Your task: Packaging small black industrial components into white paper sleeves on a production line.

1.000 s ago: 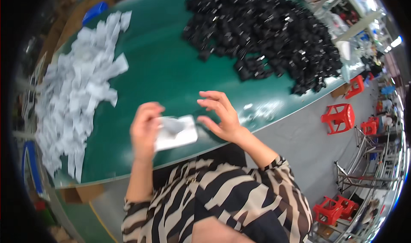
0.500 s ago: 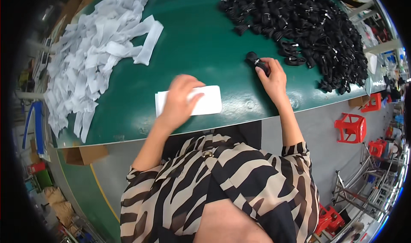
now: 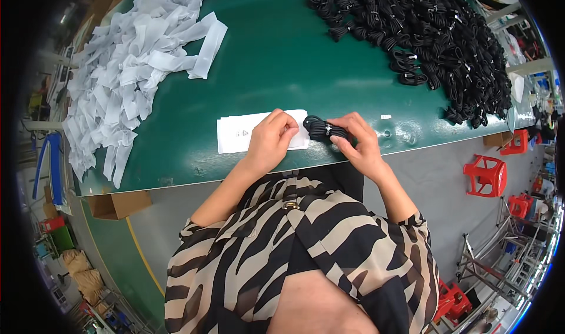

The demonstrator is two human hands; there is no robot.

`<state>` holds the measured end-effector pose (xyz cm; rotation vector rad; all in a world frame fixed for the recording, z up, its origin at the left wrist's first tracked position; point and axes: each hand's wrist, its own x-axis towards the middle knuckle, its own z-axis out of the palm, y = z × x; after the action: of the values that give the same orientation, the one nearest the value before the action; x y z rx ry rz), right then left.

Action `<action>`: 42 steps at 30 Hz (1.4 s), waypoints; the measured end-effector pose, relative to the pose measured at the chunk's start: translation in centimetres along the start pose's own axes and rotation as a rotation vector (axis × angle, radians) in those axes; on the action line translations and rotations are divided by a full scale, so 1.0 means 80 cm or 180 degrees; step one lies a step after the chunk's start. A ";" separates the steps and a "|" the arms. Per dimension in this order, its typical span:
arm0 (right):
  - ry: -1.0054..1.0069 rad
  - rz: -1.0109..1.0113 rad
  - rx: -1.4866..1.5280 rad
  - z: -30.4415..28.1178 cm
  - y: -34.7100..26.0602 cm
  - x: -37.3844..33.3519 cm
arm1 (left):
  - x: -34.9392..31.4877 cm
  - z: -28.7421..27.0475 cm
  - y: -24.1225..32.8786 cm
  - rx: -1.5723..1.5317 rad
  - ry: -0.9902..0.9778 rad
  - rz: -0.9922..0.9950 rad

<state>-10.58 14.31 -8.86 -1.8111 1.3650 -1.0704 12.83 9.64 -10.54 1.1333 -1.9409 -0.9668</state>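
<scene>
A short stack of flat white plastic bags (image 3: 232, 137) lies near the table's front edge, small grey print showing on the top one. My left hand (image 3: 272, 138) rests over the stack, its thumb and fingers pinched at the right part of the top bag. A coiled black cable (image 3: 319, 129), tied at its middle, is gripped by my right hand (image 3: 359, 143). The coil's left end meets the right edge of the bags; whether it is inside the bag's mouth I cannot tell.
The green table (image 3: 265, 51) bears a heap of whitish filled or crumpled bags (image 3: 132, 69) at left and a large pile of coiled black cables (image 3: 424, 34) at far right. A small white piece (image 3: 386, 117) lies right of my right hand. Red stools (image 3: 487, 175) stand beyond the table.
My right hand has brought the cable left and nearer, up to the bags. My left hand has shifted right along the stack and now pinches near the bag's right end.
</scene>
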 end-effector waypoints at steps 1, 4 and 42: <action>-0.0184 0.0075 0.0110 -0.002 0.005 0.000 | 0.000 -0.002 0.003 -0.0152 0.0000 -0.0110; -0.0472 0.0196 0.0312 -0.001 0.011 0.001 | 0.000 -0.004 0.000 -0.0452 0.0049 -0.0114; 0.0174 -0.1334 -0.0078 -0.008 -0.027 0.043 | 0.031 -0.053 0.023 -0.2526 -0.0140 -0.0012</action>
<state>-9.69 11.59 -5.96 -2.1582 1.0530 -1.3254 14.65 6.97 -6.44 0.6468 -1.3522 -1.5734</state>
